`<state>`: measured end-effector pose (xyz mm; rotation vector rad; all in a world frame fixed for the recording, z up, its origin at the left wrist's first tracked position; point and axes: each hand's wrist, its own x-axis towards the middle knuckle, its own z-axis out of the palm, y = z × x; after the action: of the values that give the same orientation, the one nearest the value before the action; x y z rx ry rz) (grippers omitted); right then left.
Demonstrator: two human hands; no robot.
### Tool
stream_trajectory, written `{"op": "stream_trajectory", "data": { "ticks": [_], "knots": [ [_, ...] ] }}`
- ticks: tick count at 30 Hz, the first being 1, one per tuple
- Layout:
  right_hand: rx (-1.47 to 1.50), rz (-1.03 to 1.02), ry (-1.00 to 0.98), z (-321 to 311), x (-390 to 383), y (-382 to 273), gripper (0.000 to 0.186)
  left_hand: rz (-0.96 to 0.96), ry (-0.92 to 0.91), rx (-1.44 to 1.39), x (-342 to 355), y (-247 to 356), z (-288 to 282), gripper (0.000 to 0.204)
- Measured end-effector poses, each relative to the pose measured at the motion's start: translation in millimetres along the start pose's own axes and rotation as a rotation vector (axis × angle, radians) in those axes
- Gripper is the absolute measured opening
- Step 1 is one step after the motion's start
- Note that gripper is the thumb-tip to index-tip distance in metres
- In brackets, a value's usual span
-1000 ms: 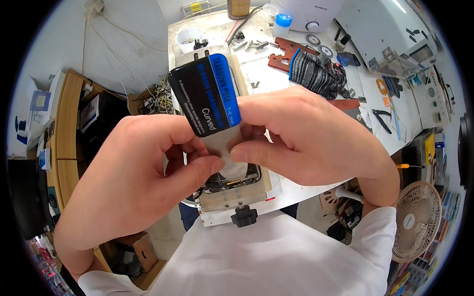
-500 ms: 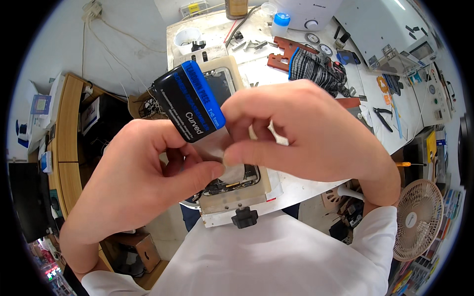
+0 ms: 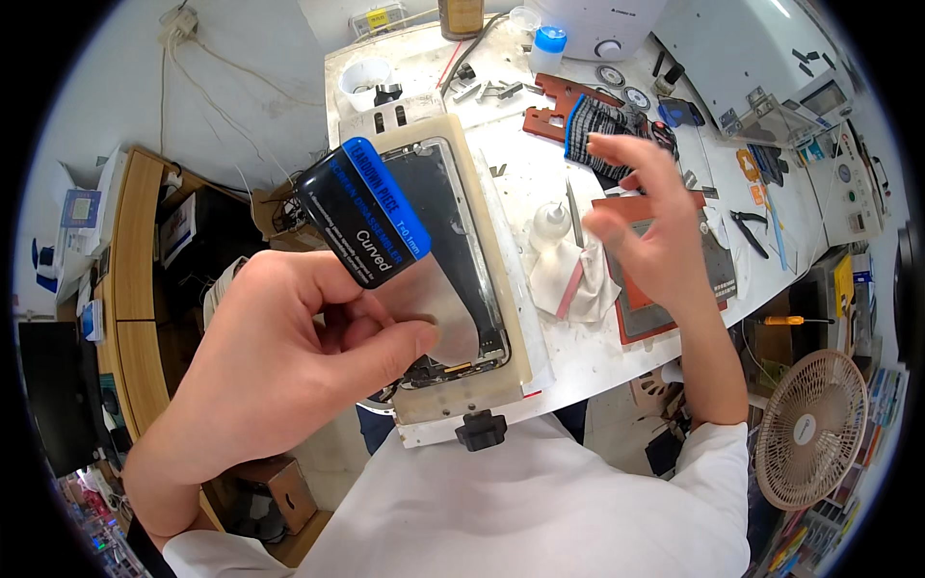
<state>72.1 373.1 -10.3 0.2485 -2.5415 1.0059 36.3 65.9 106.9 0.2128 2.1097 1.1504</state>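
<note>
My left hand (image 3: 308, 356) pinches the thin curved metal sheet of a pry blade (image 3: 448, 313) between thumb and fingers. Its black and blue handle (image 3: 371, 207) sticks up above the hand. Underneath lies an opened phone or small tablet (image 3: 477, 252) with a dark inside, seated in a cream clamp fixture (image 3: 520, 352). The blade covers part of the device, so I cannot tell whether they touch. My right hand (image 3: 655, 231) hovers over the table to the right, fingers apart and holding nothing. Nearest to it are tweezers (image 3: 574, 214) and a white cloth (image 3: 586, 301).
A small white dropper bottle (image 3: 551, 222) stands by the cloth. A red-edged grey mat (image 3: 684, 270) lies under my right hand. Farther off are a striped glove (image 3: 602, 130) and black pliers (image 3: 747, 231). A black knob (image 3: 481, 431) projects from the fixture's near end.
My right hand has left the blade and moved right, its fingers now apart. This uncovers the cloth, bottle, tweezers and mat. My left hand keeps hold of the blade, its handle slightly lower.
</note>
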Motion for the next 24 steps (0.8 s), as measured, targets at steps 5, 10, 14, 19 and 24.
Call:
{"op": "stream_trajectory", "data": {
  "ticks": [5, 10, 14, 19, 24],
  "knots": [
    [-0.027, -0.023, -0.195, 20.0, -20.5, 17.8, 0.082, 0.053, 0.013, -0.040, 0.6, -5.6, 1.6, 0.011],
    [-0.103, 0.068, -0.217, 39.3, -28.0, 29.6, 0.061, 0.036, 0.003, -0.043, 1.2, -4.5, 0.6, 0.011],
    [-0.113, 0.046, -0.168, 39.2, -26.4, 24.1, 0.047, 0.046, 0.012, -0.067, -0.1, -6.0, 2.0, 0.011],
    [0.070, -0.061, -0.004, 17.5, -24.0, -3.0, 0.047, 0.034, -0.004, -0.021, 0.9, -3.7, 0.8, 0.011],
    [-0.017, -0.393, 0.024, -7.8, -18.7, -43.3, 0.054, 0.030, -0.027, -0.019, 1.1, -2.3, 0.4, 0.011]
  ]
}}
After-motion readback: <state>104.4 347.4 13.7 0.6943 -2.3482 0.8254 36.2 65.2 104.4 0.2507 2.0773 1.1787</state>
